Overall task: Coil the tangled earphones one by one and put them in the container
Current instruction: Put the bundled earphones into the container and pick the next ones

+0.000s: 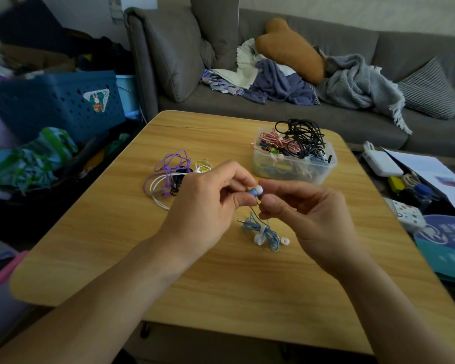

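Over the middle of the wooden table [195, 271], my left hand [205, 203] and my right hand [302, 208] meet. Between their fingertips they pinch a blue earbud [255, 191] with a white tip. Its blue cable [263, 231] hangs down to a loose coil on the table, bound with a white tie, plug at its left. A loose white ear tip [285, 241] lies beside the coil. Behind my left hand sits a tangled pile of purple, white, black and yellow earphones [168, 172]. The clear plastic container [318, 174] at the back right holds several coiled earphones.
A grey sofa [352, 48] with blankets and cushions runs behind the table. A blue crate [58, 101] and clothes stand to the left. To the right lie papers [431, 174], a white charger [381, 161] and small items.
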The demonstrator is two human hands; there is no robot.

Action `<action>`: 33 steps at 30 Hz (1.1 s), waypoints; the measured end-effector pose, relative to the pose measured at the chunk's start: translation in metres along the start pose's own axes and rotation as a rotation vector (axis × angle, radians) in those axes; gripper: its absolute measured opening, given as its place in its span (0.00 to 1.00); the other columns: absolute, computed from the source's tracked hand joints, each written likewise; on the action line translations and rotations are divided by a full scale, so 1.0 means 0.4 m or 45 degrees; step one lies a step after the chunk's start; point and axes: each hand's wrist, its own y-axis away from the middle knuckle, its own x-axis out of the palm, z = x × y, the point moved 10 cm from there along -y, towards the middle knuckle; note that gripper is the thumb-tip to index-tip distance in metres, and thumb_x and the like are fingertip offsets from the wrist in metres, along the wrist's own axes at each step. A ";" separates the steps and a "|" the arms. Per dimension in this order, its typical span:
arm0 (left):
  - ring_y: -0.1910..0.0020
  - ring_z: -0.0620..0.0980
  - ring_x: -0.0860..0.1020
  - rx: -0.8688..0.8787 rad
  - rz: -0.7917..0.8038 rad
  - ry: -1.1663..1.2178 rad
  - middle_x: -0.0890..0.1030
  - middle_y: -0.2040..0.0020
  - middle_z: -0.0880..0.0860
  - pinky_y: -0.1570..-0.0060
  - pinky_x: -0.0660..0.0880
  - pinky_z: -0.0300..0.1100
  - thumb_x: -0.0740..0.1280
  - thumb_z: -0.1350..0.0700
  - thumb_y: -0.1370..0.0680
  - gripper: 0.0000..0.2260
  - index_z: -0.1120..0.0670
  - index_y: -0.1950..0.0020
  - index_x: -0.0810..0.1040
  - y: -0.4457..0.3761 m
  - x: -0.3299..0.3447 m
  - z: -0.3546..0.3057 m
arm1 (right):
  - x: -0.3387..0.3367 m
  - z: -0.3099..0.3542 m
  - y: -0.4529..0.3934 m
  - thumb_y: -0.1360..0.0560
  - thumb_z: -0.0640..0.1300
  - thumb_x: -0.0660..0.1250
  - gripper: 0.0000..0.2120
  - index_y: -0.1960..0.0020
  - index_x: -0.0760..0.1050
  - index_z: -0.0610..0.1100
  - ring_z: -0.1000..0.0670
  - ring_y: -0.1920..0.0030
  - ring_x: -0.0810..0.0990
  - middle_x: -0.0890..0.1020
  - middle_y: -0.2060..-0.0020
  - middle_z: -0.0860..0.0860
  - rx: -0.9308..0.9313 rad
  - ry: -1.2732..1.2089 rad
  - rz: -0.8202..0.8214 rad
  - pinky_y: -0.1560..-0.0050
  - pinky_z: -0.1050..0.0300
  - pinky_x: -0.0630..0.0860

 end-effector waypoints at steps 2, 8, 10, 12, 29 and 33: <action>0.61 0.42 0.82 -0.093 0.006 0.063 0.84 0.64 0.45 0.57 0.78 0.40 0.75 0.62 0.29 0.09 0.55 0.50 0.82 0.002 0.000 0.020 | -0.005 0.009 0.001 0.32 0.40 0.74 0.16 0.44 0.82 0.41 0.48 0.60 0.84 0.86 0.57 0.45 -0.058 0.036 -0.021 0.55 0.57 0.81; 0.64 0.48 0.83 -0.381 -0.015 0.395 0.86 0.61 0.49 0.63 0.80 0.41 0.73 0.54 0.31 0.08 0.46 0.53 0.82 0.012 0.007 0.068 | 0.021 0.022 0.001 0.27 0.35 0.74 0.13 0.44 0.83 0.43 0.48 0.52 0.84 0.85 0.53 0.48 -0.188 0.252 -0.014 0.51 0.47 0.82; 0.65 0.47 0.84 -0.439 -0.028 0.466 0.86 0.61 0.50 0.64 0.79 0.36 0.73 0.60 0.28 0.08 0.48 0.54 0.82 0.014 0.007 0.078 | 0.033 0.031 0.001 0.27 0.36 0.73 0.12 0.43 0.84 0.44 0.50 0.52 0.84 0.84 0.52 0.50 -0.242 0.287 -0.027 0.52 0.51 0.82; 0.65 0.46 0.84 -0.453 -0.035 0.482 0.86 0.60 0.49 0.64 0.78 0.35 0.71 0.66 0.27 0.11 0.50 0.54 0.83 0.015 0.004 0.083 | 0.044 0.046 0.000 0.26 0.36 0.74 0.12 0.43 0.83 0.44 0.52 0.53 0.84 0.84 0.53 0.51 -0.317 0.350 -0.043 0.54 0.57 0.81; 0.67 0.46 0.83 -0.559 -0.022 0.440 0.85 0.64 0.46 0.67 0.77 0.33 0.70 0.67 0.25 0.10 0.51 0.53 0.83 0.025 -0.027 0.117 | 0.102 0.059 -0.016 0.25 0.38 0.72 0.12 0.42 0.83 0.46 0.53 0.56 0.83 0.82 0.54 0.50 -0.383 0.506 0.041 0.53 0.61 0.79; 0.68 0.41 0.81 -0.587 -0.076 0.431 0.85 0.65 0.47 0.67 0.75 0.31 0.71 0.63 0.25 0.07 0.52 0.54 0.83 0.016 -0.032 0.139 | 0.094 0.013 -0.017 0.29 0.43 0.75 0.22 0.36 0.78 0.44 0.50 0.49 0.83 0.83 0.48 0.48 -0.168 0.155 0.011 0.49 0.55 0.80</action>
